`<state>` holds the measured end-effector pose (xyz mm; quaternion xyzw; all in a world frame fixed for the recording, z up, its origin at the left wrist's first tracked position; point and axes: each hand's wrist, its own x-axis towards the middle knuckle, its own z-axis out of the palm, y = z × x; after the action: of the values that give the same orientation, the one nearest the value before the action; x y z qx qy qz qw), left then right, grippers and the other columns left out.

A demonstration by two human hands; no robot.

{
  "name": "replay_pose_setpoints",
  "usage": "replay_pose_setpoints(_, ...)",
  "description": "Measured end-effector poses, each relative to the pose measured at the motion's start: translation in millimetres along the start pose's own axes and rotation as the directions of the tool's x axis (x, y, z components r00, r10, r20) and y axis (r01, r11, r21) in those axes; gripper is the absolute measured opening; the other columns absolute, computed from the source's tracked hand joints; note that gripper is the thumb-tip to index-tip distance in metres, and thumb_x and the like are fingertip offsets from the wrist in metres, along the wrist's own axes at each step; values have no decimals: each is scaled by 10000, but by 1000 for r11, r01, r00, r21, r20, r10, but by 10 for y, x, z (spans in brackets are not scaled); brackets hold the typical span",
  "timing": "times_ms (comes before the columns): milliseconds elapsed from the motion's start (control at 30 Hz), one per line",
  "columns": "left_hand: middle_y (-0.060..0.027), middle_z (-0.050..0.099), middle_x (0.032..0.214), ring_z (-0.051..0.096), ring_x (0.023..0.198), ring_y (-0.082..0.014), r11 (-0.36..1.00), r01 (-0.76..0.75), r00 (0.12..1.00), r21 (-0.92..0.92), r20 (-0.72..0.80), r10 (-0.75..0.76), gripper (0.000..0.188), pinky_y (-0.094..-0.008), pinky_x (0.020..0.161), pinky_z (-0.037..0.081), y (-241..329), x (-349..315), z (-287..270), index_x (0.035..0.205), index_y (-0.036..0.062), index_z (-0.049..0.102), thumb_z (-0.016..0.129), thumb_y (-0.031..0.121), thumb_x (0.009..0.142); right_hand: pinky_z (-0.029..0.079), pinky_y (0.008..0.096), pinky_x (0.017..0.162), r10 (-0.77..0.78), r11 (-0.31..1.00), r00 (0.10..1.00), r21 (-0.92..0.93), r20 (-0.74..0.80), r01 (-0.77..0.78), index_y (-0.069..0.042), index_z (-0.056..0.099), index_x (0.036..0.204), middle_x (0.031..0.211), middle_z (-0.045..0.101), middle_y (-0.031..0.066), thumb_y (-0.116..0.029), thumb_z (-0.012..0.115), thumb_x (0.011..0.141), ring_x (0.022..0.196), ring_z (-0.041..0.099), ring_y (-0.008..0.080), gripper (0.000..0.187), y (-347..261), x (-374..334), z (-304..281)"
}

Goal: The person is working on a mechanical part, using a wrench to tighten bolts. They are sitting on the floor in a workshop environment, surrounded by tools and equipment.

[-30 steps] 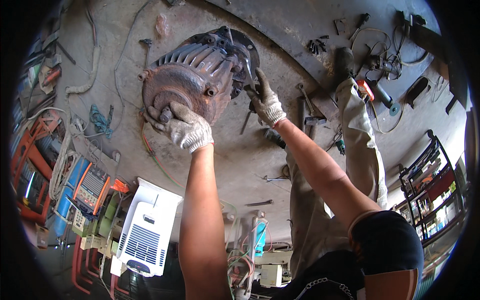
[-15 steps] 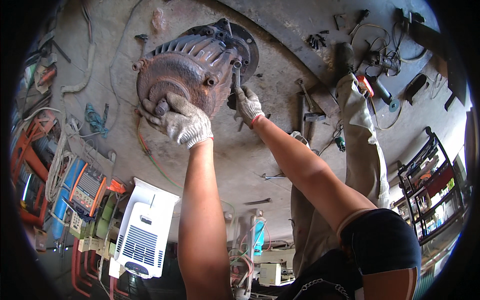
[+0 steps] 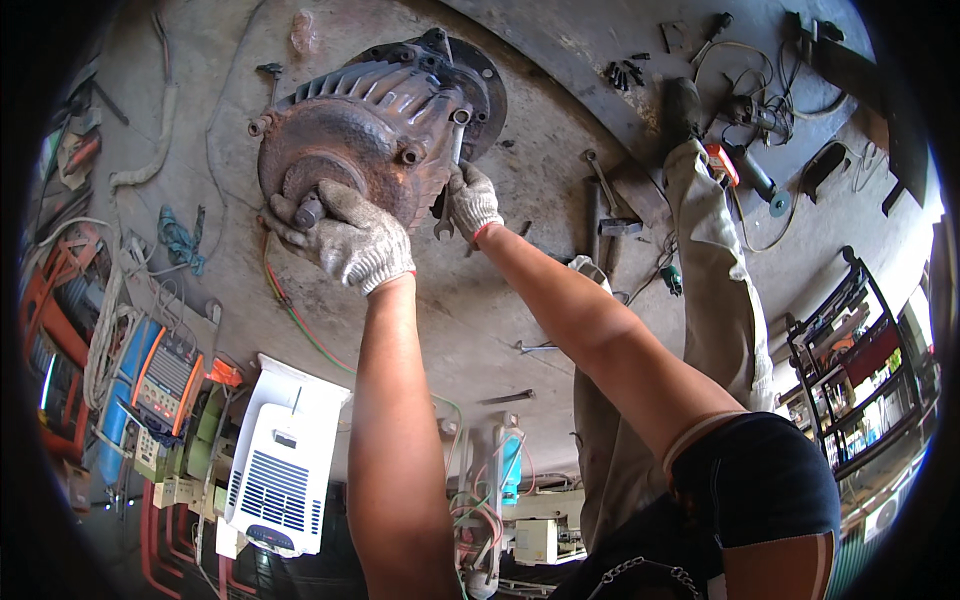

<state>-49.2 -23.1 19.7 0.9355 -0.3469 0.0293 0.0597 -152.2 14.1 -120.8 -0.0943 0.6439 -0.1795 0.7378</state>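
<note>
Ahead of both hands lies the housing (image 3: pixel 335 135). The left hand (image 3: pixel 355 238) curls around its shaft (image 3: pixel 309 209), probably steadying it; apart, the right hand (image 3: pixel 474 203) grips the wrench (image 3: pixel 457 147), ring end at the housing's side, presumably for leverage.

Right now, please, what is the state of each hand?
Left white-gloved hand: closed around the stubby dark metal shaft on the rusty finned housing.
Right white-gloved hand: closed, holding a silver metal wrench.
</note>
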Motion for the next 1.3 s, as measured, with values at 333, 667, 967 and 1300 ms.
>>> replay_pose_setpoints(333,-415,434,1390,498,1255,-512,998,64,993,-6,105,-63,711,-514,1052,422,35,12,-47,1422,-131,389,396,457,1021,477,324,466,61,968,997,240,56,-73,0,607,1219,782,639,54,-396,505,1034,574,571,149,448,104,14,87)
replay_pose_setpoints(667,-412,460,1357,518,1221,-511,984,153,988,-92,29,-151,708,-514,1036,429,105,-24,-51,1390,-153,417,431,449,1016,418,334,382,38,999,999,-21,-30,-39,-89,589,1107,604,515,29,-368,487,1046,432,484,156,303,131,93,76)
replay_pose_setpoints(967,-400,440,1395,493,1259,-501,972,217,971,-90,126,-205,689,-518,1069,404,117,-22,-99,1378,-133,444,422,453,1017,530,403,712,87,282,958,-929,273,239,-116,677,1204,898,724,97,-520,511,1006,771,657,232,480,-836,451,-890)
replay_pose_setpoints(1300,-425,387,1423,409,1311,-540,994,75,997,-80,23,-74,701,-539,1136,305,12,-5,4,1410,-138,394,445,438,1013,516,385,598,148,439,883,-830,445,344,-48,688,1040,760,645,64,-574,544,981,651,600,181,549,-1078,503,-1183)
